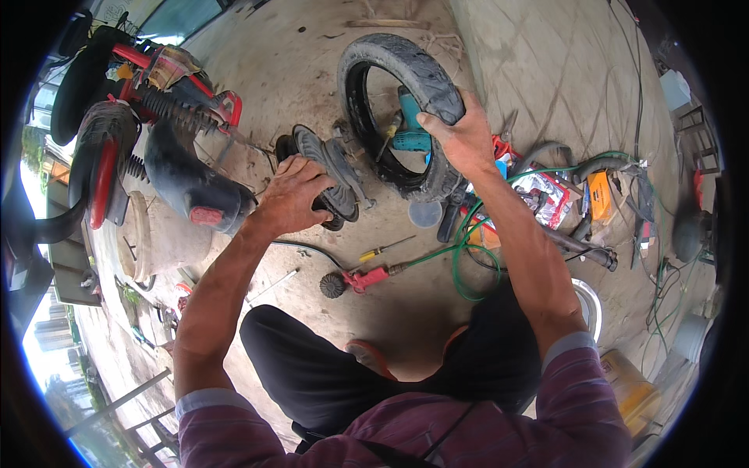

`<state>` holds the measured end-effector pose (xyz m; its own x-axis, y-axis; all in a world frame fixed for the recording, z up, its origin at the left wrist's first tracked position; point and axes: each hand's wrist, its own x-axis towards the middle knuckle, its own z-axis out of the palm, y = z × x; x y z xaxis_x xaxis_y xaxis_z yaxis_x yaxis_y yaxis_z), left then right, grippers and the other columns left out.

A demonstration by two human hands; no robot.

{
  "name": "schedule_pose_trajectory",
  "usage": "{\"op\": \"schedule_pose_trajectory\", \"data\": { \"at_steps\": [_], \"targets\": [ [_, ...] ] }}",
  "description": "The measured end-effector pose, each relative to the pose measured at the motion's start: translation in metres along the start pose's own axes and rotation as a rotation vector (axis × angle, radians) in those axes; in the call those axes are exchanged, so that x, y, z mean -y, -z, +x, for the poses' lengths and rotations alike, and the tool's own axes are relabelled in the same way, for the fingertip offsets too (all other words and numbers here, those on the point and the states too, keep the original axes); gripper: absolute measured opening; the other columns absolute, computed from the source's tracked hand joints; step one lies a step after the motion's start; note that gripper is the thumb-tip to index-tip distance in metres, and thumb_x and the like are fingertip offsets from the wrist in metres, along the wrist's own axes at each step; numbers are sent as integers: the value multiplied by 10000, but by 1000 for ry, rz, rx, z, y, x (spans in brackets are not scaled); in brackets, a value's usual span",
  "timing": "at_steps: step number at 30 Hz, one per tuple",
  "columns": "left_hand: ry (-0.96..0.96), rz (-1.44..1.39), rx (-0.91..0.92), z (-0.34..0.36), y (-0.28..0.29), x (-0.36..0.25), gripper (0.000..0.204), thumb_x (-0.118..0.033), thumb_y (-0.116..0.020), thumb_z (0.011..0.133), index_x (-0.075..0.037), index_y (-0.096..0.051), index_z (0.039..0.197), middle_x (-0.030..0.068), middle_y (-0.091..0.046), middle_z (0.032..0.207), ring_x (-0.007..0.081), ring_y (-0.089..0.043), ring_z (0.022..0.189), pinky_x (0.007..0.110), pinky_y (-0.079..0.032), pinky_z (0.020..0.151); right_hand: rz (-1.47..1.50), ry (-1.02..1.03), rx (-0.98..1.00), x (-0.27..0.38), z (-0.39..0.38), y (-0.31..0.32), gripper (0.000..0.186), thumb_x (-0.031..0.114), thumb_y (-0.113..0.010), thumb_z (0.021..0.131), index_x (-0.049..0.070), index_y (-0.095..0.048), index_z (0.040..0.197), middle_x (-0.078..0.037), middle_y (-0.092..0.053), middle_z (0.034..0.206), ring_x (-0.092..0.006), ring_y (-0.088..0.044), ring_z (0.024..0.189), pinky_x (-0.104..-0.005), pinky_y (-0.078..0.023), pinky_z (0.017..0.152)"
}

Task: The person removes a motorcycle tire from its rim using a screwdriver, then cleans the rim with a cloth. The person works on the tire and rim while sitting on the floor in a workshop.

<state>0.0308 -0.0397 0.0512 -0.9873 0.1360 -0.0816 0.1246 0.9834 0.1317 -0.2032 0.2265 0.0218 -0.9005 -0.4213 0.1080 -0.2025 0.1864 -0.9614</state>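
1. Site: a concrete floor [257, 70] carries the items; one person is working at its near edge, knees bent.
2. Tyre: a worn black tyre [394, 53], off any wheel, is held tilted ahead of the person, right of the floor's middle. Whether its lower end touches the floor cannot be determined.
3. Right hand [462, 139]: clamped on the right side of the tyre's tread, thumb toward the opening.
4. Left hand [290, 195]: closed over the near-left part of a dark wheel rim [337, 178], fingers across it, thumb at its lower side. The rim is tilted, just left of the tyre and apart from it.
5. Seen through the tyre's opening: a teal power tool [412, 140] and a yellow-handled tool [389, 139].
6. Between the rim and the near edge of the floor: a yellow-handled screwdriver [385, 249]; nearer the person, a red air tool [365, 279] joined to a green hose [456, 282], which loops toward the right.
7. Toward the floor's right edge: a pile of mixed parts, with an orange box [599, 195] among them. At the near right corner, a yellow container [630, 390].
8. Toward the floor's left edge: a vehicle with red frame parts, its black mudguard [183, 173] bearing a red reflector [206, 215]. A pale bucket [134, 238] stands beside it.
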Motion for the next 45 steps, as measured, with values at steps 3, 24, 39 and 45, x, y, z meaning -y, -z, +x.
{"op": "schedule_pose_trajectory", "data": {
  "at_steps": [3,24,39,45],
  "targets": [
    [30,-1,-24,3,-1,-1,554,-316,-947,738,-123,-767,1225,96,-676,1290,320,-561,1332,490,-368,1249,71,-29,4,18,4,21,695,310,-918,825,-40,-652,1362,-173,-752,1231,-260,-719,1124,-392,-546,1009],
    [126,-188,-303,4,-22,2,440,-289,-898,811,-100,-780,1191,125,-736,1241,358,-620,1254,490,-465,1157,337,106,-173,54,24,48,581,288,-916,829,-36,-714,1266,-102,-767,1099,-193,-703,986,-334,-546,918],
    [496,-1211,-895,-20,-12,-27,704,-521,-509,1163,39,-472,1587,193,-609,1538,283,-614,1386,401,-472,1166,650,170,76,82,-7,130,646,228,-700,1003,-76,-496,1536,-253,-703,1323,-329,-742,1103,-430,-616,970],
    [440,-1748,-897,-39,-53,-13,524,-477,-471,1196,-39,-588,1457,6,-654,1210,105,-534,998,307,-467,913,709,78,155,57,-1,121,666,318,-701,1014,-94,-528,1507,-255,-702,1336,-337,-739,1114,-436,-613,979]
  ]
}}
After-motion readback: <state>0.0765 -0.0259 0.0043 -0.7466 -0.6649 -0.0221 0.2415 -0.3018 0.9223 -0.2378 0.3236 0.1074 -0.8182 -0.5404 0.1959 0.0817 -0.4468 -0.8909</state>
